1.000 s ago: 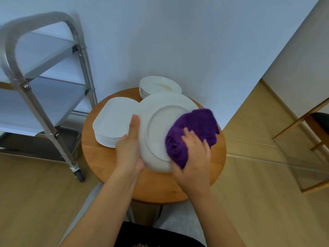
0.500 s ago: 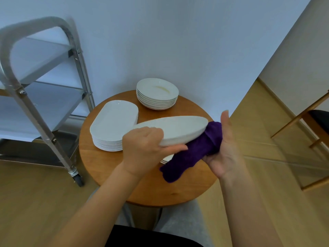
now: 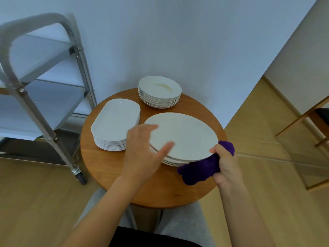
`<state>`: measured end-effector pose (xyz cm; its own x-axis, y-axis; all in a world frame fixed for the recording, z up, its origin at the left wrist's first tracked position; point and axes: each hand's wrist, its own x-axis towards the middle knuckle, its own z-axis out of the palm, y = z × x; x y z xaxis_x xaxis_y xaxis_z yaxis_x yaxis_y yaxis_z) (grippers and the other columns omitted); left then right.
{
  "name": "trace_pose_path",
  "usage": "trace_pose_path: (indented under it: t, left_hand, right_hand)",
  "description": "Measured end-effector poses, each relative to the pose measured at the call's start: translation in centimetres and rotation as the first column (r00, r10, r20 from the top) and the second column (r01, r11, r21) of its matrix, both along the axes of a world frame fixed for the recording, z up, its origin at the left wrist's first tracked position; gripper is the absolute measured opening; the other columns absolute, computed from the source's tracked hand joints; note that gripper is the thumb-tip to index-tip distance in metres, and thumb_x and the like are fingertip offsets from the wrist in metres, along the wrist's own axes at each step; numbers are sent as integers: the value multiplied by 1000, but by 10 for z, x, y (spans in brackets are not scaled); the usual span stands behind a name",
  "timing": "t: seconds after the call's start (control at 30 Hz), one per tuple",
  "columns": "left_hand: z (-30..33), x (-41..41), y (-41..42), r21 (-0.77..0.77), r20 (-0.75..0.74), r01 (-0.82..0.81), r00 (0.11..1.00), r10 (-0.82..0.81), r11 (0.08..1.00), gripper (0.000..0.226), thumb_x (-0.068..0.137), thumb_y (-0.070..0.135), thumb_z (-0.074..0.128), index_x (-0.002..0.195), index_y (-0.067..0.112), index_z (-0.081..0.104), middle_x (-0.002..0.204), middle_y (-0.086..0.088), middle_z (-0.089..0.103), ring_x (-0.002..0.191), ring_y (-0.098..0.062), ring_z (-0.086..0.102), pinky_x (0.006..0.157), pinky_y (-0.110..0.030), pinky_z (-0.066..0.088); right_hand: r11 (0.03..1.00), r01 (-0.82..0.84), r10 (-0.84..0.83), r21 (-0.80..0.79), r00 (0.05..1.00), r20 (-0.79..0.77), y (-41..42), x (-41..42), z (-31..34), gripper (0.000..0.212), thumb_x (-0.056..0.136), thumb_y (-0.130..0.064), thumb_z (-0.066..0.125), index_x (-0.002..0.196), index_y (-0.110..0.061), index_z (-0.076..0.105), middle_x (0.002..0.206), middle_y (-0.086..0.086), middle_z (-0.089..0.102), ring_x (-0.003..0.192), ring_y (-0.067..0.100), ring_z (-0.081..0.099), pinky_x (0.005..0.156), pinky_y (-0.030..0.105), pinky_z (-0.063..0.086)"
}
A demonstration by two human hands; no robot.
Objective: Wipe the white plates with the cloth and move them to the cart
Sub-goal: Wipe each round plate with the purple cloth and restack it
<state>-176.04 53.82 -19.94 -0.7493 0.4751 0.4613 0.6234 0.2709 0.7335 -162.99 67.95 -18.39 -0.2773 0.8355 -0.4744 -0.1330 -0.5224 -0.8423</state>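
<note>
The plate [image 3: 183,135] has flipped underside-up since a moment ago; left hand [image 3: 142,150] steadies its near-left rim, fingers loose, while right hand [image 3: 226,161] clutches the cloth [image 3: 201,170] beneath, so underside wiping comes next.

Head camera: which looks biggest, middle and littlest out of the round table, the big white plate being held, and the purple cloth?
1. round table
2. big white plate, held at its edges by both hands; it sits nearer the camera, so it may look bigger than it is
3. purple cloth, bunched up and partly hidden
</note>
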Motion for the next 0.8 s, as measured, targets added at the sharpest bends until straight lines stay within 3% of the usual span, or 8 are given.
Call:
trace_pose_path:
  t: [0.03, 0.1, 0.13, 0.17, 0.23, 0.5, 0.7, 0.8]
  left_hand:
    - [-2, -4, -1, -91, 230, -43, 971, 63, 995, 57, 81, 60, 56, 119, 18, 53, 112, 8, 51, 105, -4, 41, 84, -21, 39]
    - [-5, -11, 1, -158, 664, 104, 748, 28, 982, 46, 88, 54, 50, 108, 13, 57, 94, 2, 65, 86, -12, 61, 71, -27, 52]
    - [-8, -12, 3, -112, 788, 175, 615, -19, 978, 40, 93, 47, 47, 94, 10, 61, 73, 1, 67, 67, -11, 63, 60, -26, 52]
    - [-11, -13, 6, -93, 839, 212, 543, -38, 973, 38, 96, 39, 44, 81, 8, 60, 55, 3, 63, 50, -9, 57, 51, -24, 48]
    - [-16, -13, 12, -111, 846, 209, 533, -18, 972, 38, 97, 26, 38, 69, 8, 56, 43, 3, 53, 38, -9, 46, 42, -22, 40]
    - [-36, -17, 34, -169, 810, 75, 578, 96, 983, 38, 96, 19, 35, 67, 6, 55, 54, -4, 54, 45, -15, 46, 43, -24, 38]
    - [-50, -28, 39, -253, 702, 96, 703, 114, 963, 40, 93, 17, 36, 60, 6, 56, 49, -2, 56, 45, -16, 49, 47, -24, 39]
    - [-55, -31, 39, -384, 612, 145, 779, 134, 912, 45, 93, 21, 35, 57, 6, 58, 48, -2, 58, 46, -15, 52, 48, -24, 39]
  right_hand:
    - [1000, 13, -13, 7, 1000, -2, 2, 1, -2, 36, 70, 5, 61, 99, -16, 57, 96, 7, 65, 81, 20, 61, 58, 28, 48]
    - [1000, 21, -21, 15, 1000, 6, 4, 3, -6, 34, 70, 5, 62, 92, -20, 55, 90, 4, 64, 79, 19, 61, 56, 29, 47]
    - [1000, 15, -16, 24, 1000, 16, 5, 3, -7, 35, 70, 6, 63, 94, -19, 55, 91, 4, 64, 79, 19, 61, 56, 29, 48]
    - [999, 9, -9, 33, 1000, 26, 5, 3, -9, 37, 70, 6, 64, 96, -19, 56, 93, 5, 64, 81, 19, 61, 57, 30, 49]
    - [999, 11, -13, 45, 999, 47, 7, 3, -12, 40, 70, 6, 67, 95, -22, 55, 96, 4, 64, 85, 21, 62, 60, 32, 51]
    - [994, 75, -77, 84, 997, 25, 14, 0, -16, 46, 69, 2, 73, 100, -27, 55, 94, 2, 66, 82, 19, 64, 55, 29, 51]
    - [994, 70, -72, 89, 997, 18, 16, -10, -20, 51, 69, 0, 74, 113, -19, 56, 93, 3, 67, 81, 18, 65, 54, 27, 51]
    - [993, 63, -64, 105, 998, 6, 19, -16, -23, 42, 70, 2, 72, 103, -20, 58, 83, -1, 68, 78, 17, 66, 52, 24, 51]
